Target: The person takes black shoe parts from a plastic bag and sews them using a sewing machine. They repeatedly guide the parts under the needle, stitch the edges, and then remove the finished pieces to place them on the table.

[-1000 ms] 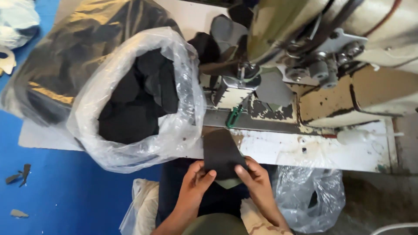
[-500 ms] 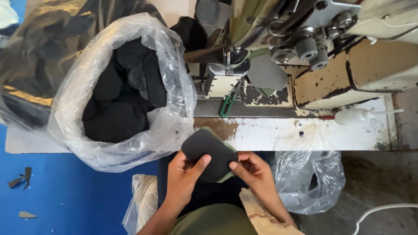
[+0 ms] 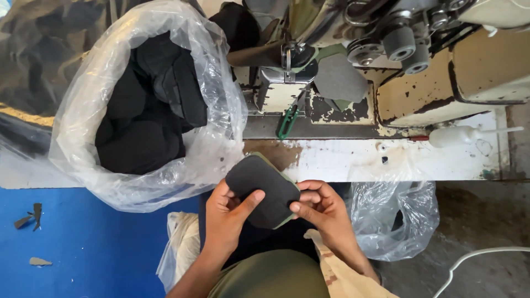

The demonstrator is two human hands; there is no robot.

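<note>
black padded piece [image 3: 262, 189] with a green edge sits pinched between a seated person's left hand [image 3: 229, 212] and right hand [image 3: 320, 207], fingers curled on it, just in front of the worn white table edge [image 3: 386, 160] and well short of the sewing machine [image 3: 309, 60]. judging by that, stitching on this piece is not under way. a clear plastic bag [image 3: 88, 110] of similar black pieces [image 3: 143, 116] stands at left; a second clear bag [image 3: 397, 221] hangs under the table; green-handled snips [image 3: 288, 121] lie by the machine. no labels visible.
</note>
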